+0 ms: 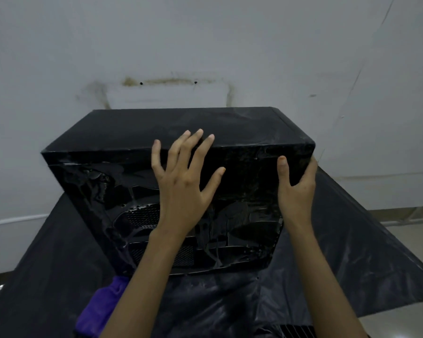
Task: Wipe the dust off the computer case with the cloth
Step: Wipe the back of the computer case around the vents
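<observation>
Head view:
Computer case [242,132]: stood mid-tabletop, dust streaked on top.
Left hand [183,176]: fingers spread, laid flat on near face.
Right hand [297,181]: right edge gripped.
Cloth [100,311]: purple, near tabletop edge, unheld.
Advice: case to be steadied while cloth is fetched.

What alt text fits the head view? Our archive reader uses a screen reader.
A person's left hand rests spread on a dusty black metal computer case while the right hand grips its right corner. The case stands on a black plastic-covered table; a purple cloth lies untouched near its lower left.
</observation>
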